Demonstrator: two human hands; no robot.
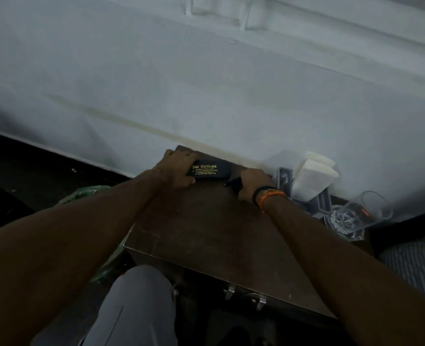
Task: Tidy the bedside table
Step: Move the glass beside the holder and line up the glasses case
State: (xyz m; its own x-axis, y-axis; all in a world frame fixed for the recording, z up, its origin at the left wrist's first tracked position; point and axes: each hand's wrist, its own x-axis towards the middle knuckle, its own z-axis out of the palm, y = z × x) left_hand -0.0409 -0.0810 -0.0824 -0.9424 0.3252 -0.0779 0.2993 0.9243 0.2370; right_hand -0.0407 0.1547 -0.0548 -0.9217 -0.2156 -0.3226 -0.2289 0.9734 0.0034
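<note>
Gripping a black case (pixel 210 171) with gold letters, the left hand (pixel 177 168) has its fingers curled round the case's left end at the far left corner of the table (pixel 206 233). The small print under the big gold words is too tiny to read. The right hand (pixel 252 184) is closed on something small and dark (pixel 235 184) near the far edge, just right of the case. Most of that dark thing is hidden by the fingers, so I cannot tell what it is. A black band and an orange band (pixel 271 194) sit on the right wrist.

By the far right corner stands a grey holder (pixel 285 178) with white tissues (pixel 313 171) in it. A clear glass (pixel 356 216) stands near the right edge, and the holder's lower part is hard to make out behind it.

The table is dark brown wood, pushed against a pale wall (pixel 206 83). The room is dim. Something green (pixel 86 193) lies on the dark floor past the left edge, partly hidden by the left arm. Striped cloth (pixel 413 263) is cut off at the right. A grey trouser knee (pixel 136 295) shows at the near edge.
</note>
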